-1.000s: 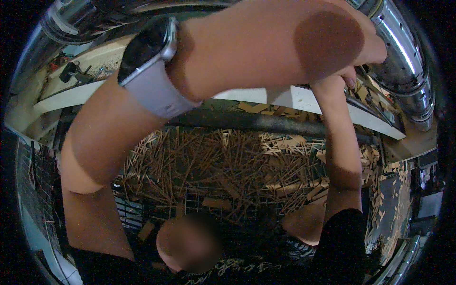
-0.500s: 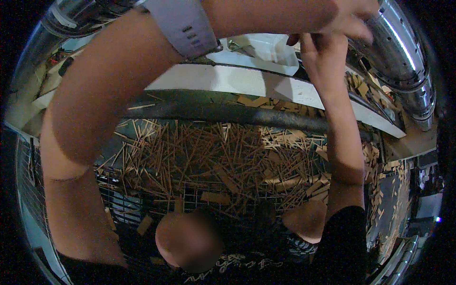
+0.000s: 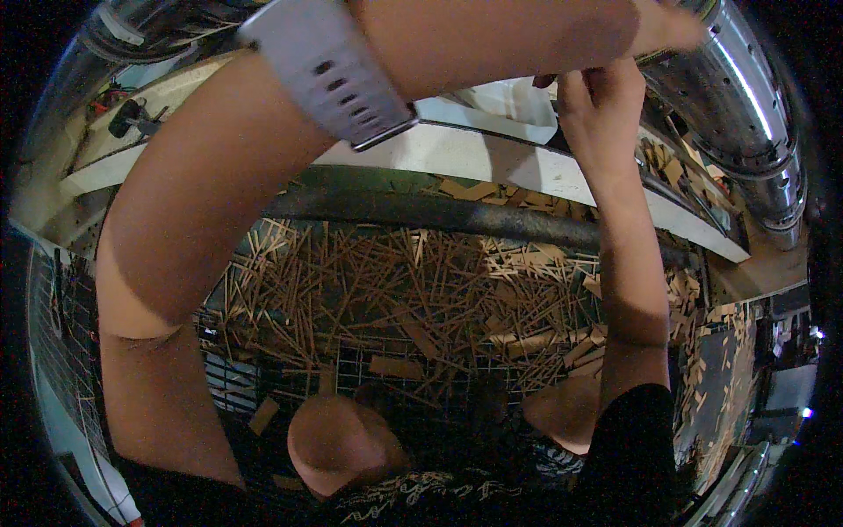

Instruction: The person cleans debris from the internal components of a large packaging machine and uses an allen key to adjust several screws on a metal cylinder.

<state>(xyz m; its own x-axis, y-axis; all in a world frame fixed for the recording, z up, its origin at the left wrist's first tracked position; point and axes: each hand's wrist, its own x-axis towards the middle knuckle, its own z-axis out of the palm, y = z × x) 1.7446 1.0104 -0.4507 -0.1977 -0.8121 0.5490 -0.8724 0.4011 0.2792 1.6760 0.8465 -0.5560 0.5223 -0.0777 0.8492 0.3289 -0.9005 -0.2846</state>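
My left arm, with a pale grey watch strap on its wrist, reaches across the top of the view. At the upper right, my left hand is smeared by motion and partly cut off, against a shiny metal cylinder dotted with small dark marks. Just below it is my right hand, raised from the lower right. Its fingers look curled, and their tips go behind my left forearm, so anything in them is hidden. A translucent white plastic tray shows beside my right hand, partly covered by the left forearm.
A white curved beam crosses in front of me, with a dark bar below it. Under these lie many brown cardboard strips over a wire grid. More scraps lie at the right. A black knob is at the left.
My left forearm and watch strap have shifted lower and closer, covering more of the tray. The left hand has moved slightly beside the cylinder. My right hand stays nearly in place.
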